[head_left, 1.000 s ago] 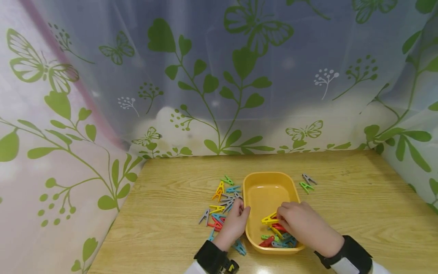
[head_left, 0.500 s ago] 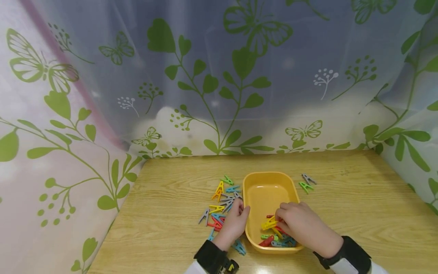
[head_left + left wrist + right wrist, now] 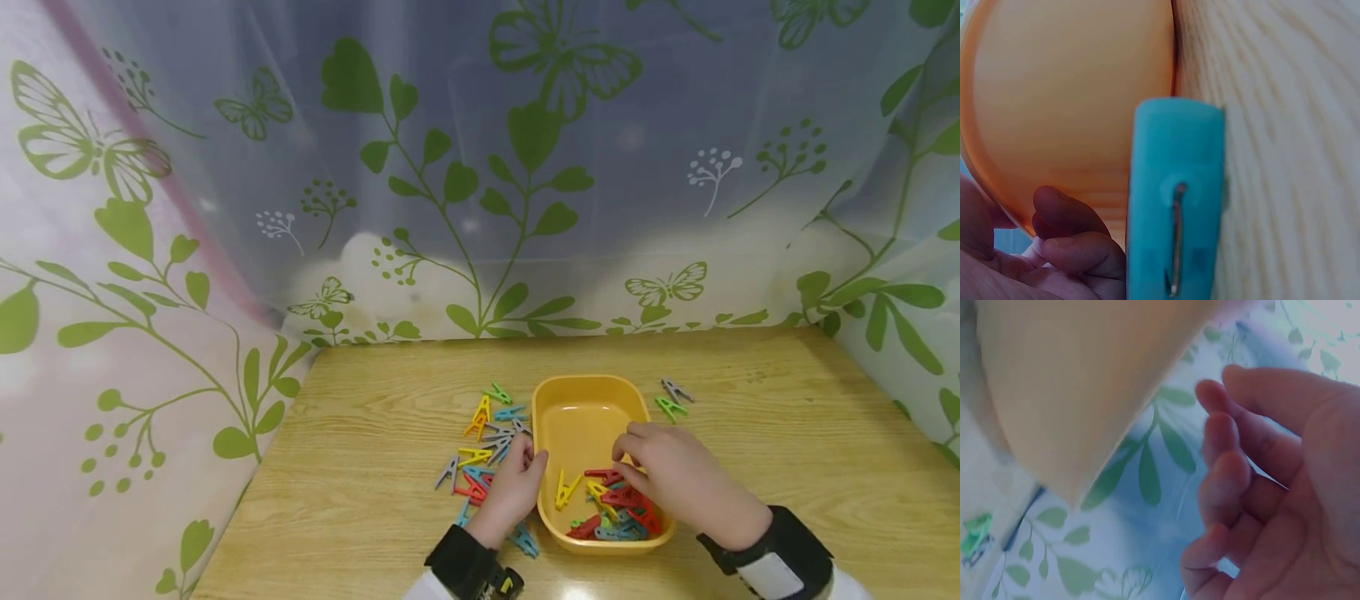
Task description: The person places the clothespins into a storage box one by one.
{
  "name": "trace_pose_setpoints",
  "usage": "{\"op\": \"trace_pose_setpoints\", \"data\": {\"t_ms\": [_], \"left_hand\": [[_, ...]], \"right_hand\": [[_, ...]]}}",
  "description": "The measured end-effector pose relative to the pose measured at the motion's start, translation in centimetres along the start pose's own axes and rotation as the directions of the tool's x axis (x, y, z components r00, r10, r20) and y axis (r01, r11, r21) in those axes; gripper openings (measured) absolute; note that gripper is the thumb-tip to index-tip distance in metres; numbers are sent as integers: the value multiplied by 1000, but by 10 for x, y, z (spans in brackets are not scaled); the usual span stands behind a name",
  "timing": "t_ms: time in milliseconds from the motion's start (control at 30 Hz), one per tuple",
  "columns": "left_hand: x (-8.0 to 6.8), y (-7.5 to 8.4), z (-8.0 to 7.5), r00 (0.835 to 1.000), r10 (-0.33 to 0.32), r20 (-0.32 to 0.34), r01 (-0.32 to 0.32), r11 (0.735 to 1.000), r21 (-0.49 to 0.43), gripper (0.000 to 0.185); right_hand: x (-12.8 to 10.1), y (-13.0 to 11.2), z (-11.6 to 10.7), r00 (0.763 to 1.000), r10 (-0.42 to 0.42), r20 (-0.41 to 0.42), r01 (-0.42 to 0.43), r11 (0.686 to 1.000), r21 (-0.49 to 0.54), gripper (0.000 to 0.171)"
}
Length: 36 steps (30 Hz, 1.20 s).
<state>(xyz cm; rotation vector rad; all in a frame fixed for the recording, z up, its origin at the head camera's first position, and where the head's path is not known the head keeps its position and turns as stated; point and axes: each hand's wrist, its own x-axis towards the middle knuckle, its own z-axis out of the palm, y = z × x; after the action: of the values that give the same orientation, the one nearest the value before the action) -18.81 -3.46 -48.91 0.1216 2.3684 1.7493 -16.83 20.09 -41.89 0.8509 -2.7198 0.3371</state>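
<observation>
A person's right hand (image 3: 675,475), fingers loosely curled and holding nothing, hovers over coloured plastic clothespins (image 3: 615,508) heaped at six o'clock inside the yellow oval plastic tub (image 3: 592,396); the left hand (image 3: 517,487) rests relaxed against its nine o'clock rim.

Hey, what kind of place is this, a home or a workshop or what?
Probably a small tabletop set-up at home, though that is a guess: a wooden table closed in by leaf-and-butterfly curtains, with a yellow tray and coloured pegs on it.
</observation>
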Motion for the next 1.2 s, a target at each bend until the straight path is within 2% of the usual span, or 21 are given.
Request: {"op": "trace_pose_setpoints", "data": {"t_ms": [233, 400, 733, 933, 1067, 1200], "left_hand": [[0, 0, -1, 1000, -16, 4, 16, 1000, -1, 17], [0, 0, -1, 1000, -18, 7, 18, 1000, -5, 17], [0, 0, -1, 1000, -7, 5, 7, 1000, -1, 17], [0, 0, -1, 1000, 0, 8, 0, 1000, -7, 17], [-1, 0, -1, 999, 37, 6, -37, 999, -7, 20], [-2, -1, -1, 998, 58, 7, -58, 998, -12, 22]], "right_hand": [[8, 37, -12, 984, 152, -94, -153, 988, 4, 10], [14, 67, -8, 966, 243, -91, -242, 970, 20, 10], [16, 110, 16, 940, 336, 60, -335, 942, -25, 10], [15, 121, 24, 917, 364, 160, -360, 931, -55, 16], [16, 124, 28, 901, 375, 217, -377, 926, -35, 20], [18, 127, 32, 895, 374, 242, -380, 925, -22, 23]]}}
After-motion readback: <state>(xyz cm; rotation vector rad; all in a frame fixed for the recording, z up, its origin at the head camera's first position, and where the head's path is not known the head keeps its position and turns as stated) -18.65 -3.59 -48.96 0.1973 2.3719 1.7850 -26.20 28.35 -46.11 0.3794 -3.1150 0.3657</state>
